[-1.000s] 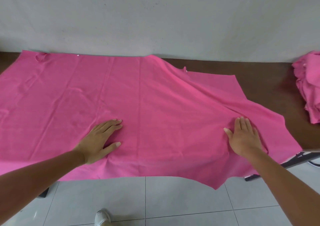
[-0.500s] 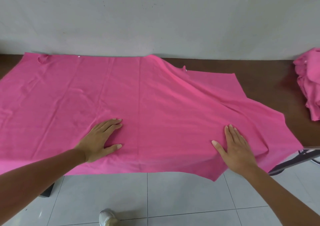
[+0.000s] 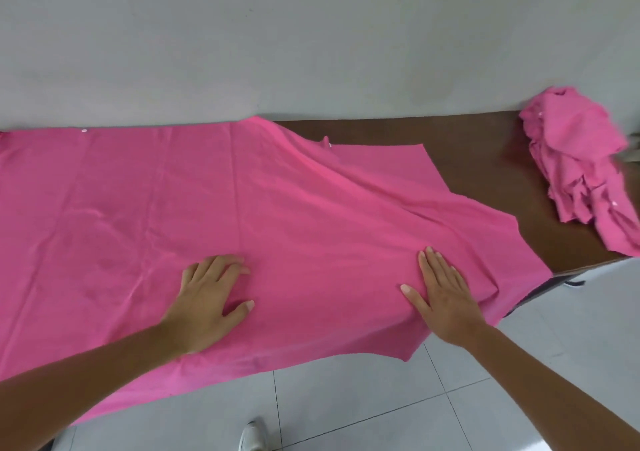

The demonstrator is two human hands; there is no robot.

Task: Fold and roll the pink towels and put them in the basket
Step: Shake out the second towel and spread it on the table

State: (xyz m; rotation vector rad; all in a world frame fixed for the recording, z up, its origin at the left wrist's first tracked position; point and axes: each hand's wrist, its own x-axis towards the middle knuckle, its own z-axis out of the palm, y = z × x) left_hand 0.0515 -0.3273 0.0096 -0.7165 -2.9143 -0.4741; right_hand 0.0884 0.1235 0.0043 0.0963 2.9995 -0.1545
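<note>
Both hands flat on spread pink towel [image 3: 311,215]: left hand [image 3: 207,298] mid-front, right hand [image 3: 443,294] near bench's [image 3: 485,149] front-right edge. Crumpled towel pile [image 3: 581,166] at right end.

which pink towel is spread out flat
The big towel under the left hand and right hand; the other pink towels sit crumpled at the table's right end.

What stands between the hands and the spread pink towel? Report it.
Nothing visible: the left hand and the right hand both rest flat, directly on the spread towel. No basket is in view, so the way there cannot be judged.
</note>
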